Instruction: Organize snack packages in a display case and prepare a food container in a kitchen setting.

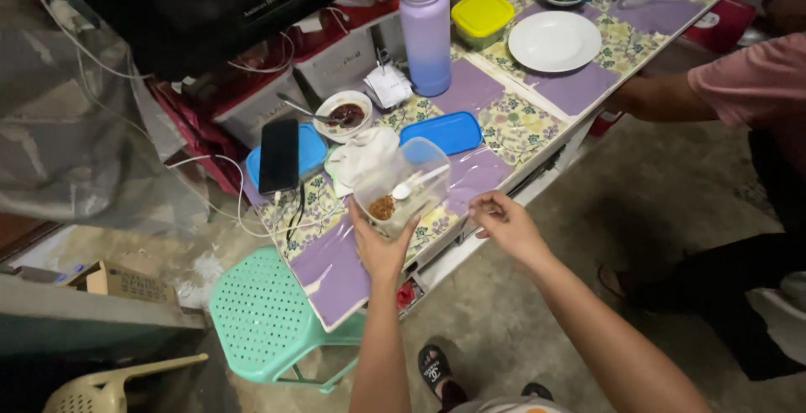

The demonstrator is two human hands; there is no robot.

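My left hand (379,245) grips a clear plastic container (401,188) from below, tilted over the table edge. Inside it lie a white spoon (413,185) and some brown food (383,207). My right hand (506,222) hovers just right of the container, fingers loosely curled, holding nothing that I can see. A blue lid (442,132) lies on the table behind the container, beside a crumpled white cloth (363,154).
The purple floral table (571,90) carries a black phone (279,155), a small bowl with sauce (344,115), a lilac bottle (426,27), a yellow-lidded box (482,15) and a white plate (554,41). A green stool (264,312) stands below. Another person's arm (672,98) reaches in at right.
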